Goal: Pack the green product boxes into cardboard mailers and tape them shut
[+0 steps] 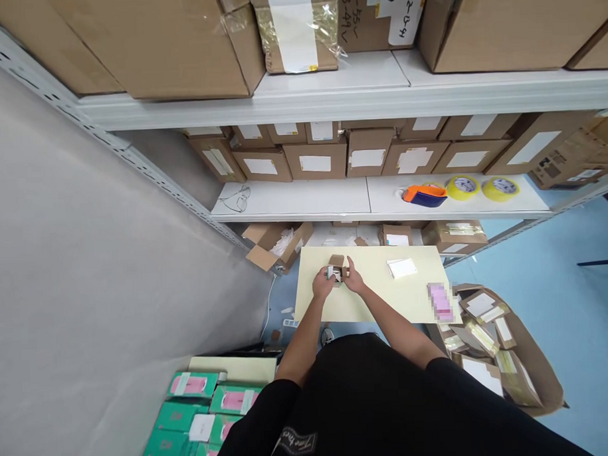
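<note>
Both hands are at a small brown cardboard box (338,261) on the pale yellow table, its flap raised at the far side. My left hand (322,284) is closed around the left side, next to a small white and green item (331,272) that sits partly in the box. Inside the opening something whitish and shiny shows, too small to name. My right hand (354,279) grips the box's right wall, with one finger pointing up along it. Farther right on the table (376,305) lie a white stack of paper or labels (401,268) and a blurred pink item (440,302).
A shelf (303,200) ahead bears eyeglasses (237,200), an orange and blue tape dispenser (425,196), yellow tape rolls (463,187) and labelled cartons. An open carton (262,257) stands behind the table. A large box (541,379) of parcels is at right, green boxes (173,415) at lower left.
</note>
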The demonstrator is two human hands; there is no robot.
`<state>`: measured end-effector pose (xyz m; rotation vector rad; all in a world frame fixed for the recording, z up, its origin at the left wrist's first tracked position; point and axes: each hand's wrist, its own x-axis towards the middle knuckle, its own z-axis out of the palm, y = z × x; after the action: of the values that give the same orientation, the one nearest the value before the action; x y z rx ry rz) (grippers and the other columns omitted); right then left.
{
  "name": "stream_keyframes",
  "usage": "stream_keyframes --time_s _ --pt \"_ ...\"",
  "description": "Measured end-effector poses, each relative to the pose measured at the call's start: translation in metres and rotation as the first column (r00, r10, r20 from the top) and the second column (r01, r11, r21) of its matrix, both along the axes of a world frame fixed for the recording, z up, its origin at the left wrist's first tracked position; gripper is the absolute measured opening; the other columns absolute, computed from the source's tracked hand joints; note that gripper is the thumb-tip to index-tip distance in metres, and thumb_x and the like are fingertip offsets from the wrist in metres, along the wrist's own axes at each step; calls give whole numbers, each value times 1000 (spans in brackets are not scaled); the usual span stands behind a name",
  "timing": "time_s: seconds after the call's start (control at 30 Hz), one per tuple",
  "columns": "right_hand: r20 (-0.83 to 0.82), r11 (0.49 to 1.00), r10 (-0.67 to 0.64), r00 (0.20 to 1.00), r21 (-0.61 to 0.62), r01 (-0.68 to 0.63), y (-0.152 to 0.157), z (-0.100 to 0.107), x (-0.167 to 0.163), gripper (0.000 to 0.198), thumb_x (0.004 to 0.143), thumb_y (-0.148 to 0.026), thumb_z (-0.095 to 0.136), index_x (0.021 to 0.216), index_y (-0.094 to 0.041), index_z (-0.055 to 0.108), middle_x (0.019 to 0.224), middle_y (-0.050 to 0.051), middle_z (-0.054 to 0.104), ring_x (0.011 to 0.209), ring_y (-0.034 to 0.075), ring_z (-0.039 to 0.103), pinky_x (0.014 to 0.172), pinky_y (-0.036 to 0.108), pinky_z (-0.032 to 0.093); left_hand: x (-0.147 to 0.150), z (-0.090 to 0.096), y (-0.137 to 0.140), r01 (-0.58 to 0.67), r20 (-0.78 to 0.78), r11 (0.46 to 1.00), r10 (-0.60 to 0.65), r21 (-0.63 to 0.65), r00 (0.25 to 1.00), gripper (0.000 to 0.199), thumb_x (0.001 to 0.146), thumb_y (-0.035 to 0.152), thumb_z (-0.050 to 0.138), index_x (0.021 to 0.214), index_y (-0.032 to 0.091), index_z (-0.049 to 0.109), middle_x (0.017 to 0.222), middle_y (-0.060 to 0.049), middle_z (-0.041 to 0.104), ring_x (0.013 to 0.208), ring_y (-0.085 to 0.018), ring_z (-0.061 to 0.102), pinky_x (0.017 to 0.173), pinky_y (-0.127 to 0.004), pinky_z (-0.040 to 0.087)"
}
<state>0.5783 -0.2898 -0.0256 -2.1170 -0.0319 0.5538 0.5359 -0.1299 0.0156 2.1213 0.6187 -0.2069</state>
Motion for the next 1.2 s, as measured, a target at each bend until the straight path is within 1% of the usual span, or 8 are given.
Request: stream_keyframes --time_s 0.17,0.3,0.4,0.6,0.77,0.93,1.07,1.2 --pt "-63 1000 -9 998 26 10 -5 12 10 80 73 -14 66 151 -28 50 129 4 72 120 23 68 103 37 55 3 -12 14 34 17 996 -33 -77 999 33 100 31 52 122 21 75 111 -8 79 108 -24 70 96 -31 51" --pt "-333 997 -74 940 10 82 -2 20 24 52 76 -20 68 128 -25 65 88 0 76 81 18 75 75 28 59 6 -24 22 -29 5 993 29 -118 1000 62 94 24 60 155 20 50 123 -8 76 117 -22 68 106 -32 48" --pt "-337 996 -88 937 -12 89 3 22 26 44 75 -20 70 119 -23 68 75 -3 72 66 15 71 66 25 57 6 -31 27 49 81 990 -38 -134 996 82 84 17 68 162 21 40 150 -13 60 138 -27 57 117 -38 42" --pt "-210 984 -161 964 -110 141 10 23 18 43 77 -21 67 120 -23 69 93 1 77 86 20 75 75 28 58 10 -29 29 410 208 898 -375 -160 903 103 62 8 81 158 20 43 166 -17 42 152 -33 41 122 -44 37" --pt "-47 970 -168 985 -184 156 4 27 14 47 80 -18 66 126 -24 69 119 5 76 116 23 70 97 29 53 17 -18 18 419 99 902 -409 -109 907 108 60 15 87 158 21 42 149 -18 60 136 -38 58 114 -46 44" --pt "107 973 -73 992 -210 95 -19 28 5 41 92 -20 52 130 -26 67 110 3 77 105 20 71 99 29 52 11 -23 7 434 181 882 -404 -183 897 79 63 10 83 138 21 61 133 -9 72 123 -32 66 110 -43 49" --pt "165 959 -148 975 -218 183 -35 25 -8 51 93 -21 51 144 -25 55 109 2 74 96 20 71 95 31 53 11 -28 -7 424 218 881 -381 -210 899 79 57 9 88 132 20 65 136 -13 70 126 -32 64 113 -48 47" --pt "257 928 -140 956 -303 218 -37 25 -19 34 95 -23 52 125 -25 67 135 7 64 105 21 67 98 32 51 20 -26 -26 418 201 891 -384 -174 901 79 56 9 89 131 17 66 149 -18 60 140 -36 54 118 -48 42"
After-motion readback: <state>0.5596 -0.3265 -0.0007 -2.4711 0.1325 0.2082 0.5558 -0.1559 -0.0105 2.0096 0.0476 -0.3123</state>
